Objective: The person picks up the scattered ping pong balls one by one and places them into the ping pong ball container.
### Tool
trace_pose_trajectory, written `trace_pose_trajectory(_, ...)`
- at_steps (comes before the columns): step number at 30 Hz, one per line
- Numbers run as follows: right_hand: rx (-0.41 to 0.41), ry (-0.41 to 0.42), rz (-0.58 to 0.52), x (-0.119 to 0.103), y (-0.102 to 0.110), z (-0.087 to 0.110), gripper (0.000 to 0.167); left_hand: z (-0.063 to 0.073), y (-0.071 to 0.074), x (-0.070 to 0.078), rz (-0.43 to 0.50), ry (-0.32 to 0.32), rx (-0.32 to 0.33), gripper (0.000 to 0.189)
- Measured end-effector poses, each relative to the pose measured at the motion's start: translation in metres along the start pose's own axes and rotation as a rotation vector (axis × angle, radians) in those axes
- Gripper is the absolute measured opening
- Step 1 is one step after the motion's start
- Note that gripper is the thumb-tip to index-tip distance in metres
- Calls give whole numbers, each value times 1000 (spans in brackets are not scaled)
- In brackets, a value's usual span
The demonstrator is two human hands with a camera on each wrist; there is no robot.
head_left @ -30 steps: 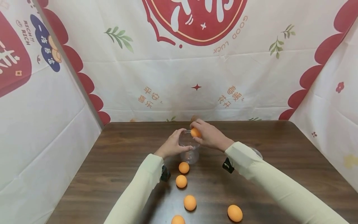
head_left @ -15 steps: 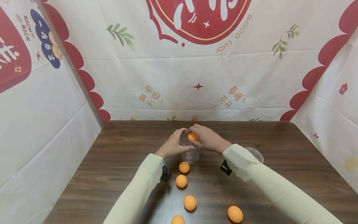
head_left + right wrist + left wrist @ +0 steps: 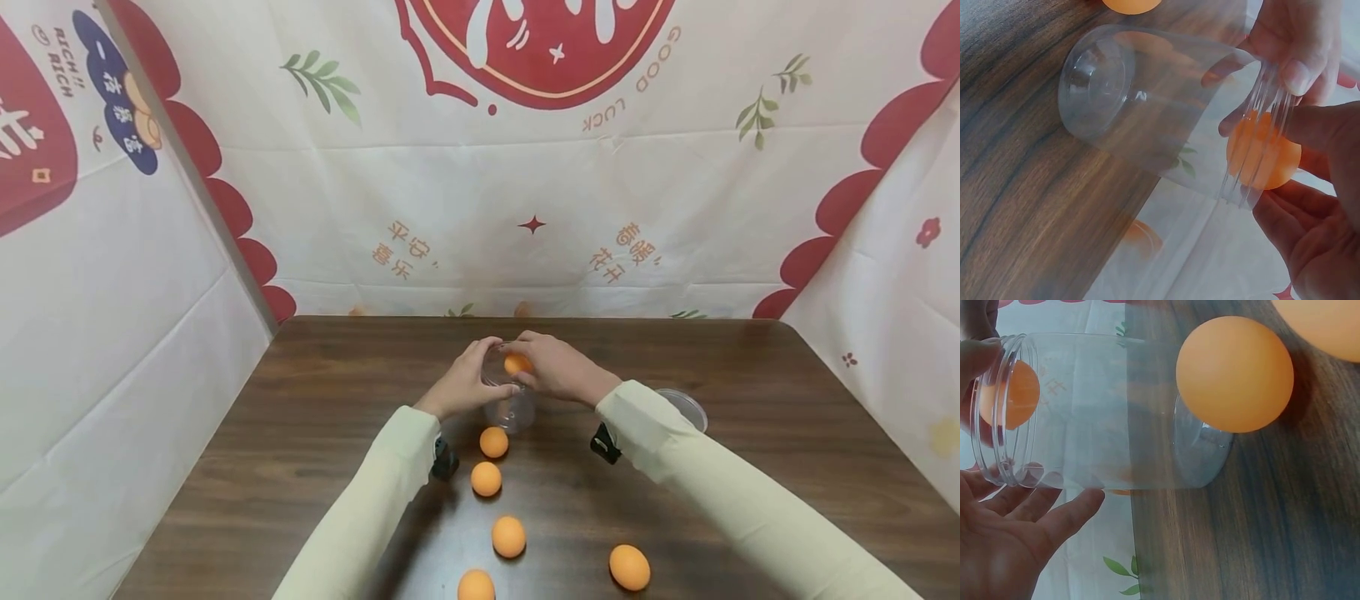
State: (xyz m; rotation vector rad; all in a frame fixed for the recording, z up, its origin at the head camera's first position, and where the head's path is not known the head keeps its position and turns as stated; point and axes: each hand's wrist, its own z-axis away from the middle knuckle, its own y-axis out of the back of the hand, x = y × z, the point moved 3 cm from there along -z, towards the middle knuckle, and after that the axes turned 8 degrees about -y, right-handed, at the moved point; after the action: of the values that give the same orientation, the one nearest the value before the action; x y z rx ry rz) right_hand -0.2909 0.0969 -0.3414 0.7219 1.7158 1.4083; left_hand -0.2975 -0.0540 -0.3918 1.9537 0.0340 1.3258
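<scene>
A clear plastic jar [image 3: 513,410] stands on the table with its mouth up. My left hand [image 3: 461,385] grips it near the rim, thumb and fingers curved around the side. At the mouth, my right hand [image 3: 561,368] pinches an orange ping-pong ball [image 3: 518,364]. Through the clear threaded rim, the left wrist view shows that ball [image 3: 1013,395] level with the neck. The right wrist view has my right fingers around the same ball [image 3: 1263,153] at the opening. No ball shows lower down in the jar [image 3: 1129,106].
Several more orange balls lie on the brown wooden table [image 3: 337,467]: the nearest ball [image 3: 494,442] is just in front of the jar, and a separate ball [image 3: 629,567] lies front right. A clear round lid [image 3: 684,408] rests beyond my right sleeve. A printed cloth [image 3: 465,200] hangs behind.
My right hand has moved slightly left and down, bringing the ball from above the rim into the jar's mouth. My left hand keeps its grip on the jar.
</scene>
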Motion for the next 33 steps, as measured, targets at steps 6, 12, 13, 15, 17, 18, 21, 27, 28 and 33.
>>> trace_pose_trajectory(6,-5,22,-20,-1,2,4,38,-1,-1,0,-5,-21,0,75)
trace_pose_trajectory(12,-29,26,-20,2,0,2,39,-1,-1,-1,5,-26,0,76)
trace_pose_trajectory(13,-32,24,-16,2,-1,1,39,-1,-1,-1,6,-24,0,76)
trace_pose_trajectory(15,-34,24,-5,2,-1,0,39,-1,-1,-2,0,-21,1,77)
trace_pose_trajectory(17,-36,19,2,2,-1,0,39,-1,0,-2,-5,-19,2,78)
trace_pose_trajectory(18,-37,17,3,2,-1,0,38,-1,0,-2,-6,-21,2,77)
trace_pose_trajectory(21,-37,15,4,0,2,0,37,-1,2,-1,-5,-19,3,77)
trace_pose_trajectory(27,-40,12,1,-3,4,0,36,0,3,0,-4,-15,11,78)
trace_pose_trajectory(28,-38,16,0,-3,4,0,36,0,3,-1,-6,-13,13,78)
trace_pose_trajectory(33,-15,61,-13,-2,8,7,36,1,0,0,-1,-5,-4,79)
